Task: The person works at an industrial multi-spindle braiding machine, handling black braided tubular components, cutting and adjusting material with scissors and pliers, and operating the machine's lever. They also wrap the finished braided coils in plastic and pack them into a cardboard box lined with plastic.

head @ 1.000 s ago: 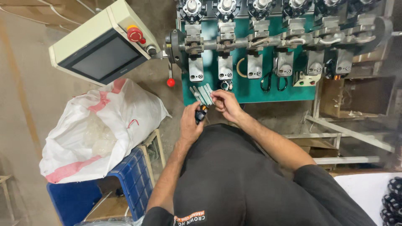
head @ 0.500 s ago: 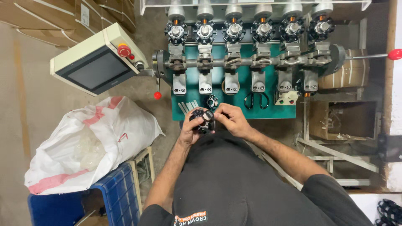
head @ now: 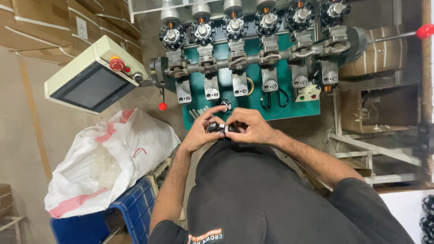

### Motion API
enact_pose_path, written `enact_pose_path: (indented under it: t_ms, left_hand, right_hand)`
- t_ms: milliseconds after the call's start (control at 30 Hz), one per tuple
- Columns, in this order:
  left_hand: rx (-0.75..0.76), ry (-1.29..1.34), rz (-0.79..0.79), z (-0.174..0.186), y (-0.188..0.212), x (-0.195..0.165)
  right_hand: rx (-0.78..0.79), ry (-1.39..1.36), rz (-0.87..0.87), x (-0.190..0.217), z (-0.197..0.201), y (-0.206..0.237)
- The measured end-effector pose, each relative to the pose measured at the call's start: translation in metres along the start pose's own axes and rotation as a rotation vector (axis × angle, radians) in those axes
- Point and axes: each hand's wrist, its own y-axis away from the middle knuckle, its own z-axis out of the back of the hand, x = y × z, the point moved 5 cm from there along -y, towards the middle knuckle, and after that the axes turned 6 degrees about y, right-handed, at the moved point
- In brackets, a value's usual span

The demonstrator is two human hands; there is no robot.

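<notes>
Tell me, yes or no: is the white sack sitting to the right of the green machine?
No: the white sack lies at the left of the view, below the control panel, while the green machine stands to its right.

Green machine panel [head: 253,97], red-striped white sack [head: 113,158]

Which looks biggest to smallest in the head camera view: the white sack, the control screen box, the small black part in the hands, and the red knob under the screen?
1. White sack
2. Control screen box
3. Small black part, held by the left hand and right hand
4. Red knob

Part and knob look close; unsure.
</notes>
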Motion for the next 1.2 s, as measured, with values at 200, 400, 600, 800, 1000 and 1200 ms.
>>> enact_pose_path:
  t_ms: [200,400,600,800,1000,1200]
  left_hand:
    - [-0.13,0.182,0.612,0.06,-0.01,0.123]
    - [-0.643,0.091,0.354,0.094,-0.062,0.148]
    - [-0.616,0.031,0.302,0.095,-0.068,0.128]
    - [-0.54,-0.014,0.384,0.094,-0.038,0.148]
    - [-0.459,-0.051,0.398,0.052,-0.087,0.178]
    - [-0.12,-0.335,0.202,-0.085,-0.206,0.183]
  right_hand:
    - [0.005,-0.214,-0.791,-0.118,-0.085,0.027]
    - [-0.224,0.201,-0.715,-0.183,-0.08,-0.012]
    - [-0.406,-0.18,-0.874,-0.19,-0.078,-0.022]
    - [-0.284,-0.321,-0.92,-0.185,-0.066,0.047]
    - [-0.771,-0.467,-1.102,-0.199,0.035,0.175]
    - [-1.262,-0.226,-0.735,-0.181,0.188,0.196]
